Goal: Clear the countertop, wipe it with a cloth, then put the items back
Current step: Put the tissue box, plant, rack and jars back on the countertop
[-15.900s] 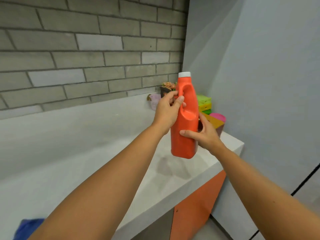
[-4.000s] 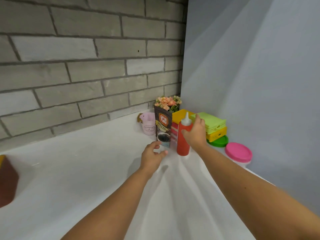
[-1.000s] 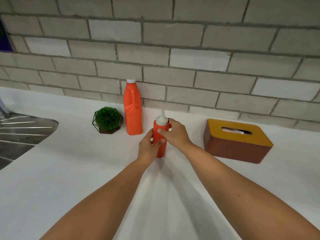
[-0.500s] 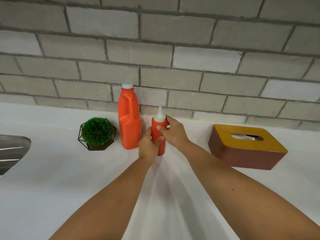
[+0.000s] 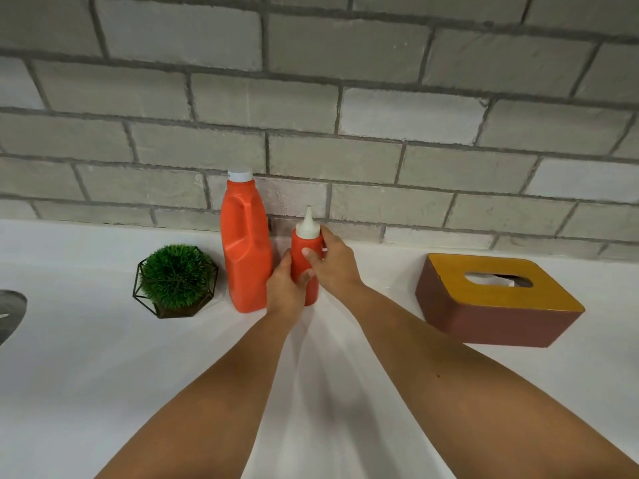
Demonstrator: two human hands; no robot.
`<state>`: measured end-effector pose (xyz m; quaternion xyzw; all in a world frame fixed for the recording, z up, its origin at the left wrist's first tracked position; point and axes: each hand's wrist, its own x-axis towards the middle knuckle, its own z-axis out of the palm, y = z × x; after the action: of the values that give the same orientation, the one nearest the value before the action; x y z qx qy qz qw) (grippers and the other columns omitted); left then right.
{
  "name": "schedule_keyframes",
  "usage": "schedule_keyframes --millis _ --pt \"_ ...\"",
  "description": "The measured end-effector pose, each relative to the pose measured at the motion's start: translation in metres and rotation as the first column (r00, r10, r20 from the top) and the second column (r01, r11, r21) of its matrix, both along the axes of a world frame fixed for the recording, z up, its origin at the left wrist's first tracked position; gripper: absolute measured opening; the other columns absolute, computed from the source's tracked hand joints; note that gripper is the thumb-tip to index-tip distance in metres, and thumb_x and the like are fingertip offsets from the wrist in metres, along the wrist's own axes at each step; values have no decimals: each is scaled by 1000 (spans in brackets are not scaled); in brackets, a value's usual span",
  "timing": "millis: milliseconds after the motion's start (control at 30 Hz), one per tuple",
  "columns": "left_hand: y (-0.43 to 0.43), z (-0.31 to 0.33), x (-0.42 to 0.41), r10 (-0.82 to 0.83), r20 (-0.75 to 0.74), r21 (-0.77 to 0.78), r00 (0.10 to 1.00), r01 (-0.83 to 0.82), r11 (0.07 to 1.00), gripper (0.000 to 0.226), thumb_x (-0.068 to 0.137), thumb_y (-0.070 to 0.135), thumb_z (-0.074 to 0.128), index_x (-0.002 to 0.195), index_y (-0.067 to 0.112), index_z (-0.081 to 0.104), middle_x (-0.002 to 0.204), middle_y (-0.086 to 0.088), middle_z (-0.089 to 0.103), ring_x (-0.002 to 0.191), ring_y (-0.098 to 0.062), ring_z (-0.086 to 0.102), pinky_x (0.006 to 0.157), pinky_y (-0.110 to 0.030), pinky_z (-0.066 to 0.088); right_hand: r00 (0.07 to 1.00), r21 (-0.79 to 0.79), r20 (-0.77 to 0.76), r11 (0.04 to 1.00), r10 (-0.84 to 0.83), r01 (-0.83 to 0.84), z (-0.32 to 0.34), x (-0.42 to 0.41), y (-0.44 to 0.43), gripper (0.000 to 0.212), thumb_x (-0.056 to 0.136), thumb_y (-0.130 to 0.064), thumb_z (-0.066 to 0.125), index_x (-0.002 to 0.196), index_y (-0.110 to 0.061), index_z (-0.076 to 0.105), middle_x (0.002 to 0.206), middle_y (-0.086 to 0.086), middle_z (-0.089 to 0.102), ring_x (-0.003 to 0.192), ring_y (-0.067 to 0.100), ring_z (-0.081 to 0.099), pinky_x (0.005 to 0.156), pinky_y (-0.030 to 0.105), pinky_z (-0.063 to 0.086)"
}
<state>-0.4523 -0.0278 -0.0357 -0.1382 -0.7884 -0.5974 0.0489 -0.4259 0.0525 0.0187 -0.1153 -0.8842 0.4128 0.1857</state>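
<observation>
At the far left edge, a sliver of a grey metal sink (image 5: 9,314) is set into the white countertop (image 5: 103,368). To its right a round green tufted ball plant in a black wire geometric holder (image 5: 176,280) stands on the counter. Just beside it is a tall orange plastic jug-shaped bottle with a moulded handle and a white screw cap (image 5: 246,250), upright and close to the grey brick wall (image 5: 345,133). Next comes the left hand (image 5: 284,292), its fingers and thumb curled round the lower body of a small red squeeze bottle with a white cone nozzle (image 5: 304,240). This bottle stands upright just to the right of the orange bottle and near the wall, with its base apparently down on the counter. The right hand (image 5: 337,266) grips the same squeeze bottle from the right side, higher up: the thumb lies across the front and the fingers wrap behind it below the nozzle. Well apart to the right, a rectangular brown tissue box with a mustard-yellow top (image 5: 498,307) sits on the counter, white tissue showing in its oval slot. Both bare forearms reach in from the bottom edge.
</observation>
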Motion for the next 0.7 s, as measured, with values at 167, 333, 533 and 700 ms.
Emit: schedule_keyframes --millis 167,333,533,700 --pt "2 1 -3 -22 73 11 997 22 1000 49 91 10 56 138 10 42 131 -7 55 120 -23 53 93 -25 41 998 -6 53 1000 21 -21 2 0 1 60 93 -21 53 147 -15 27 139 10 48 125 27 46 107 39 37" --pt "0 -1 4 13 163 -31 987 -8 999 60 88 26 62 139 9 35 127 -13 57 118 -31 54 104 -44 40 993 -21 108 999 40 -38 10 8 4 64 96 -20 50 148 -14 15 143 11 42 131 28 41 106 34 34" --pt "-3 -9 33 135 155 -132 979 -115 985 40 90 33 57 120 7 48 116 -14 57 106 -33 57 93 -41 45 984 8 178 1000 -9 8 17 28 15 73 94 -27 52 150 -14 7 149 15 26 134 27 38 105 33 34" --pt "6 -7 61 130 17 -111 991 -127 986 30 91 27 56 111 5 49 115 -15 52 99 -32 54 86 -39 46 986 16 162 999 -40 38 24 65 28 65 93 -24 54 147 -13 20 141 14 37 128 25 42 102 31 37"
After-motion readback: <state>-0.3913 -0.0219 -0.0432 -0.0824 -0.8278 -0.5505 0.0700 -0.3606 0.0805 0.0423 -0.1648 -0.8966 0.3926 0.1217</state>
